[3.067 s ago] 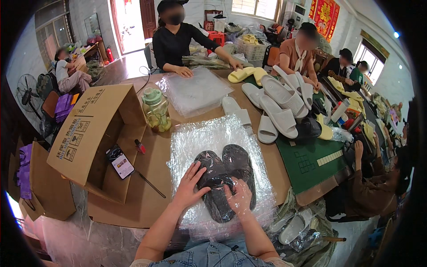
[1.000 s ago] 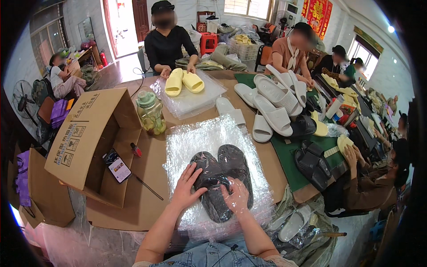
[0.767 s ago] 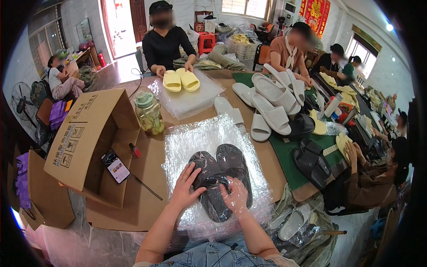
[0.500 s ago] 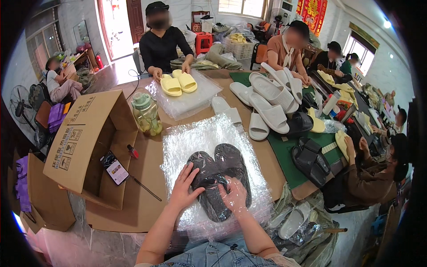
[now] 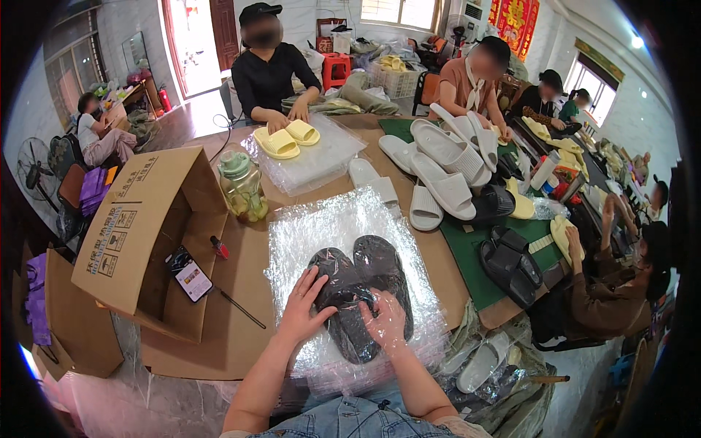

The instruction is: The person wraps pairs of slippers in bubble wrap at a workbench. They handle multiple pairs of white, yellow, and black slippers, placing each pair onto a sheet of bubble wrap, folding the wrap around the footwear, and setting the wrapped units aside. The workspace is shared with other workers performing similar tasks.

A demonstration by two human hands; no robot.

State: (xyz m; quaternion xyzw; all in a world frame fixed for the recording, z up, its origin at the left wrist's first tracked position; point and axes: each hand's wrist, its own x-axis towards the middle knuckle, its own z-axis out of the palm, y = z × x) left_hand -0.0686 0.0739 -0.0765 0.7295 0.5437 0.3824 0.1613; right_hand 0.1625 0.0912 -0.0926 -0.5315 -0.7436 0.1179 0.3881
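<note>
Between cardboard margins (image 5: 248, 274), left hand (image 5: 301, 305) and right hand (image 5: 384, 321) on bagged slippers (image 5: 349, 288)

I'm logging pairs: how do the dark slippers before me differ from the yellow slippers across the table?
The dark slippers are blackish; the yellow slippers, pale yellow. Clear plastic covers the dark slippers; the yellow slippers lie uncovered on plastic sheets. Your left hand and right hand touch the dark slippers; another person's hand is at the yellow slippers. Both are pairs.

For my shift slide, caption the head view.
Left hand and right hand on dark slippers in clear plastic, open carton nearby.
</note>
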